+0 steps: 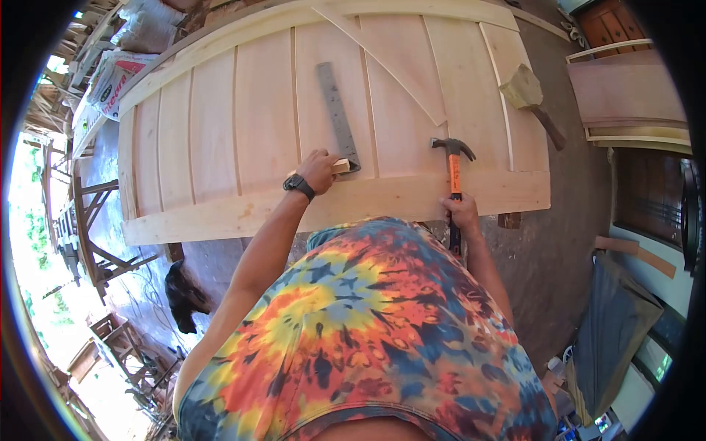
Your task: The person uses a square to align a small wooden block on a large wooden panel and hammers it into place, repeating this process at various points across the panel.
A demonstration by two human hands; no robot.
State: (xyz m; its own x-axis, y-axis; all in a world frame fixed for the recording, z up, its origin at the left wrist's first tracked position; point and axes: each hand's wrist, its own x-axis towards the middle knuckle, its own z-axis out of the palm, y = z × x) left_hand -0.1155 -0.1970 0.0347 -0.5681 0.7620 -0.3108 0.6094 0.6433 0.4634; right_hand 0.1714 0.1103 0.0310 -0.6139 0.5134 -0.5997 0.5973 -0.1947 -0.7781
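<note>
My left hand (318, 173), with a dark watch on its wrist, is closed around the wooden stock of a try square (338, 116). The square's grey metal blade lies across the planks of a pale wooden door panel (265, 110), pointing toward the far side. At the panel's near edge my right hand (462, 212) grips a claw hammer (454, 173) by its orange and black handle. The hammer's head is over the boards, its claw to the right. A thin wood strip (393, 73) lies diagonally on the panel beyond the hammer.
A wooden mallet (523, 90) rests at the panel's right end, its handle overhanging. A printed sack (116, 81) sits at the far left. On the left floor are a dark cloth-like thing (184, 294) and a wooden frame stand (92, 235). Boards (625, 95) stand at right.
</note>
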